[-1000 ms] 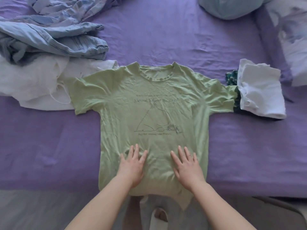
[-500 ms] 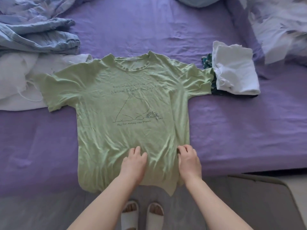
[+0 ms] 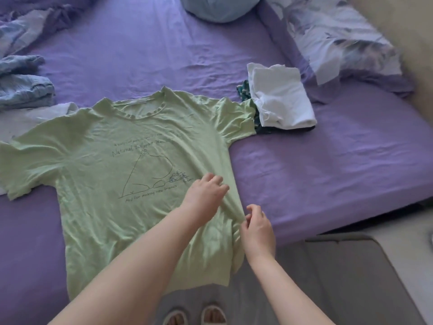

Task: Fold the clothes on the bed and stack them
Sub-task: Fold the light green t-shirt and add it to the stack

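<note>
The right side seam of the soft, creased green T-shirt [image 3: 131,174] is pinched by the curled fingers of the right hand [image 3: 257,228], it seems; the blurred left hand [image 3: 203,195] is laid on the cloth with fingers loosely bent, a grip not discernible. The shirt is spread face up on the wrinkled purple bedsheet [image 3: 328,165]. Beside its right sleeve a folded white garment [image 3: 281,99] is stacked on dark patterned fabric [image 3: 243,91]. Crumpled denim [image 3: 21,90] is heaped far left
</note>
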`<state>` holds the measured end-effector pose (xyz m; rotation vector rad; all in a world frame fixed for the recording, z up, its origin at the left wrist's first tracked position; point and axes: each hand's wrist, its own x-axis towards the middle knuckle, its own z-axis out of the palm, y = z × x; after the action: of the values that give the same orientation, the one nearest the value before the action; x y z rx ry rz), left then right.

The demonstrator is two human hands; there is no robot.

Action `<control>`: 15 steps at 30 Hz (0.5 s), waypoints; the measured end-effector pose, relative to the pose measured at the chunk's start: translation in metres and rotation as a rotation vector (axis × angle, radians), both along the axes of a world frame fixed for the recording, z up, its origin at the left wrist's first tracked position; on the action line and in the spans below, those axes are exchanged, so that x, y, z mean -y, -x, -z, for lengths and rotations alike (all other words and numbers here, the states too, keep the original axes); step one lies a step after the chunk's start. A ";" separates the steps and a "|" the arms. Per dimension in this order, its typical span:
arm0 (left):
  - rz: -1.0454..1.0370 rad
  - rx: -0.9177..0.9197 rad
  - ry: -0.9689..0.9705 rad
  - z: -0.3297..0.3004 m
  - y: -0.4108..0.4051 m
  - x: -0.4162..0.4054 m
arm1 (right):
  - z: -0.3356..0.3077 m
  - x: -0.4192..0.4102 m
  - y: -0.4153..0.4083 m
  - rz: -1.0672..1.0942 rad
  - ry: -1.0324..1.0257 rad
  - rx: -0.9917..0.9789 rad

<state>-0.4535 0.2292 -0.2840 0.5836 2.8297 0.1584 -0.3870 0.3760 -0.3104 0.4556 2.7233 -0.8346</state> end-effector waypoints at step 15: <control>0.348 -0.012 0.396 0.018 0.079 -0.068 | 0.024 -0.021 -0.011 -0.139 -0.044 0.040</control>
<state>-0.5329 0.2972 -0.3024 0.9597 2.6075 -0.4558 -0.3759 0.3966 -0.3347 0.2852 2.7046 -0.7227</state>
